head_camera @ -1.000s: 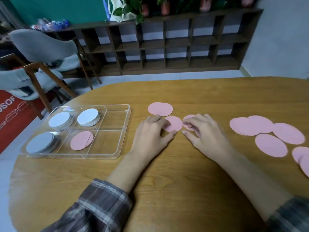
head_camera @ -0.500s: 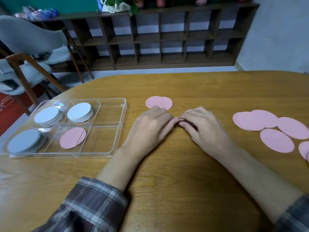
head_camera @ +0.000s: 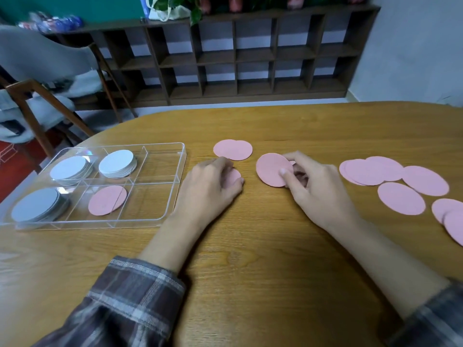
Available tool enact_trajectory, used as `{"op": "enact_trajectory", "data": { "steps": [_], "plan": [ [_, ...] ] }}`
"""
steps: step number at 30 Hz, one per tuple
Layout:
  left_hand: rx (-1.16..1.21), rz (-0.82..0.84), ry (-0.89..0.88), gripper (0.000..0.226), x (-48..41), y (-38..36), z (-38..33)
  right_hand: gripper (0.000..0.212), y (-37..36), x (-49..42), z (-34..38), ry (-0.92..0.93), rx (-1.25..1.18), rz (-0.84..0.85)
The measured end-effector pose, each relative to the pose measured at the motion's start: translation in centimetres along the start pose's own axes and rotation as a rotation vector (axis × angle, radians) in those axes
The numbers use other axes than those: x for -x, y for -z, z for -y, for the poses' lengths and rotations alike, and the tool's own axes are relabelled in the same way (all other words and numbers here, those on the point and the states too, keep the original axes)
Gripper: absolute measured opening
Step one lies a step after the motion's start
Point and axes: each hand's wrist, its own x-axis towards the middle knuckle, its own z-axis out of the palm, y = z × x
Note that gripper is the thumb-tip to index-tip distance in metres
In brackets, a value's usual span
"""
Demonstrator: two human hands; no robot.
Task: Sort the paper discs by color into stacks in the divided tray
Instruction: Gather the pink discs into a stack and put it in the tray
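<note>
Right hand [head_camera: 318, 191] pinches the raised pink disc [head_camera: 271, 169] at its rim, tilting it off the surface [head_camera: 250, 246]. Left hand [head_camera: 210, 189] curls over a half-hidden pink disc [head_camera: 235, 176], thumb at its edge. The pink stack [head_camera: 107, 200] waits in the divided tray's [head_camera: 150, 201] front middle compartment, leftward of both. The left hand is nearer, so it looks best placed to deliver.

A clear plastic divided tray [head_camera: 162, 144] holds three stacks of whitish paper discs [head_camera: 116, 162] and, in its near middle compartment, pink paper discs [head_camera: 107, 200]. Loose pink discs [head_camera: 400, 198] lie on the counter [head_camera: 250, 246] to its right; the right hand [head_camera: 318, 189] pinches one tilted pink disc [head_camera: 271, 169].
</note>
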Motion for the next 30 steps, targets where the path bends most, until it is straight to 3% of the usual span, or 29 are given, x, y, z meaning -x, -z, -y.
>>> {"op": "enact_trajectory", "data": {
  "steps": [2, 7, 10, 14, 21, 26, 30],
  "plan": [
    [0.058, -0.021, -0.030, 0.018, 0.1, 0.1, -0.4, 0.017, 0.3, 0.8, 0.0, -0.061, -0.043, 0.001],
    [0.098, -0.054, -0.198, 0.037, 0.3, 0.1, -0.6, 0.018, 0.6, 1.3, -0.3, -0.139, -0.105, 0.000],
    [0.150, -0.142, -0.269, 0.026, 0.3, 0.0, -1.1, 0.019, 0.4, 0.8, 0.0, -0.146, -0.119, 0.020],
    [0.287, -0.183, -0.221, 0.010, 0.3, -0.2, -1.7, 0.025, 0.0, 0.8, 0.4, -0.124, -0.136, 0.075],
    [0.480, -0.111, -0.033, 0.011, 0.5, -0.9, -2.3, 0.028, -0.2, 0.7, 1.0, -0.144, -0.234, 0.139],
    [0.444, -0.096, -0.019, 0.019, 0.0, -1.7, -2.8, 0.014, -0.4, 0.7, 0.4, -0.109, -0.242, 0.155],
    [0.182, -0.087, -0.052, 0.029, -1.6, -2.7, -1.4, 0.015, 0.4, 0.3, -0.6, -0.071, -0.065, 0.026]
  ]
}}
